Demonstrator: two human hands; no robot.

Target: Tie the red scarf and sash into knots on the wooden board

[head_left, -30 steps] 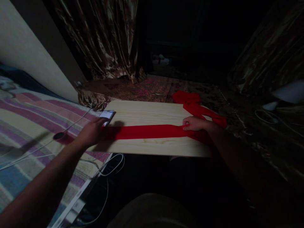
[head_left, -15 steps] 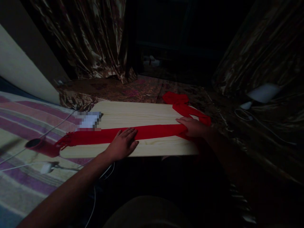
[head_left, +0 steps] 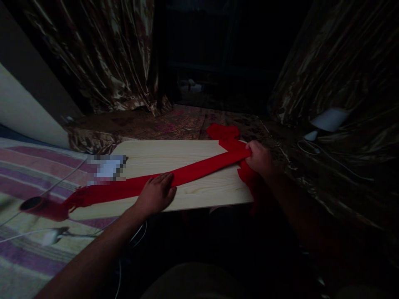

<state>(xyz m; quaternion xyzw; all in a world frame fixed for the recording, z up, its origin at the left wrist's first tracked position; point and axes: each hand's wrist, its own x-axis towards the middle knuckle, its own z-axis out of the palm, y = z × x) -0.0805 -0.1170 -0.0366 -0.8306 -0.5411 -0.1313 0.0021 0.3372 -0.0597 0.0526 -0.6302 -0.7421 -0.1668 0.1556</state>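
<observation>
A long red scarf with a fringed left end stretches slantwise across a pale wooden board. My left hand lies flat on the scarf near its middle, fingers extended. At the right, my right hand grips the scarf and holds that stretch pulled up and away from me. The rest of the scarf is bunched at the board's far right corner, and part drops over the right edge into shadow.
A phone, partly blurred out, lies at the board's left. Beside it on the striped bedcover are a red cylinder and a white plug with cables. A white lamp stands at the right, near curtains.
My left hand has left the fringed end and come to rest mid-scarf. My right hand has lifted its stretch up and away, so the scarf now slants. The view has turned right.
</observation>
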